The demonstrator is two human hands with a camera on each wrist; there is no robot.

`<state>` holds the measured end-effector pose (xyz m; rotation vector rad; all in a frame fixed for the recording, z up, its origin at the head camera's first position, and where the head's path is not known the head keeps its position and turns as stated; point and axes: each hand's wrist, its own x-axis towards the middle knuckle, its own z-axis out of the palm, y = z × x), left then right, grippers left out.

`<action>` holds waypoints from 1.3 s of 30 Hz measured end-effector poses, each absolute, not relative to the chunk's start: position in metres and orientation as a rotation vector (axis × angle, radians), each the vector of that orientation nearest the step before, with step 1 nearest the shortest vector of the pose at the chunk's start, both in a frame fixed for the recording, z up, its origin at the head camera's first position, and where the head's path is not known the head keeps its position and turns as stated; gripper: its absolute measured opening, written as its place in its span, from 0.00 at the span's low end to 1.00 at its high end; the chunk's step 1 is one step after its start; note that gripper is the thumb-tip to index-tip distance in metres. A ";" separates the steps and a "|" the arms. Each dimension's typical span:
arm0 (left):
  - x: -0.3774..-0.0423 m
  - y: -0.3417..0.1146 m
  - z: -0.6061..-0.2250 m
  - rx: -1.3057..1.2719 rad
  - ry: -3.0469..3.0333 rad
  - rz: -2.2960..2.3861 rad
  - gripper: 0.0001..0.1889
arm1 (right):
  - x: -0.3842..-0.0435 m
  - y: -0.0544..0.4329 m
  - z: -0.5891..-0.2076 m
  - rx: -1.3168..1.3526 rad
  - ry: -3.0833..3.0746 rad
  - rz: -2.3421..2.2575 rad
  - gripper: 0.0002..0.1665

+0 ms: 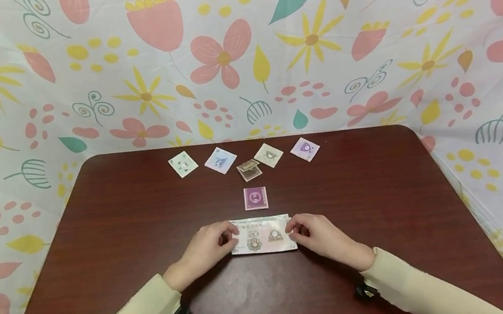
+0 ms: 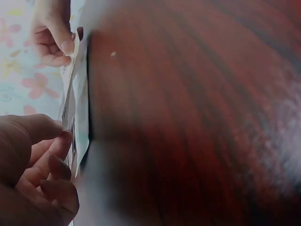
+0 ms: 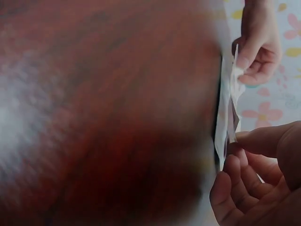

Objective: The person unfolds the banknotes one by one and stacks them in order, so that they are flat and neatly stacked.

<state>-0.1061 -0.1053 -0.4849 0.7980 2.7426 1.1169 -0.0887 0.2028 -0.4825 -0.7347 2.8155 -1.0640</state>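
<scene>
Carefully, my left hand (image 1: 203, 250) pinches one end of the upper banknote (image 1: 264, 238) between thumb and fingers, while my right hand (image 1: 327, 237) pinches the other end. The note lies crosswise before me, around the middle of the surface (image 1: 142, 218), nearer me than the purple folded note (image 1: 255, 198). A lower note (image 2: 82, 106) shows beneath it; I cannot tell whether my fingertips catch that too. To handle this well, I'd keep both pinches light and level, feel how many sheets I have, and pull evenly, since thin paper likely creases or slips when one side leads.
</scene>
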 end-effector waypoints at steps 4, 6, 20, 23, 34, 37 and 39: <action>-0.105 -0.104 -0.485 0.777 2.794 1.053 0.06 | -0.089 0.200 -0.484 -0.762 2.837 -1.039 0.08; -0.105 -0.103 -0.485 0.773 2.818 1.043 0.07 | -0.090 0.198 -0.484 -0.766 2.847 -1.030 0.08; -0.110 -0.102 -0.485 0.775 2.889 0.978 0.09 | -0.099 0.189 -0.483 -0.733 2.926 -0.932 0.08; -0.111 -0.103 -0.486 0.782 2.900 0.953 0.09 | -0.099 0.188 -0.484 -0.707 2.940 -0.895 0.08; -0.110 -0.102 -0.490 0.829 2.939 0.803 0.09 | -0.099 0.185 -0.485 -0.649 2.958 -0.833 0.09; -0.110 -0.101 -0.489 0.858 2.949 0.760 0.10 | -0.098 0.184 -0.484 -0.629 2.967 -0.797 0.09; -0.110 -0.101 -0.489 0.862 2.947 0.754 0.10 | -0.098 0.184 -0.483 -0.621 2.972 -0.779 0.09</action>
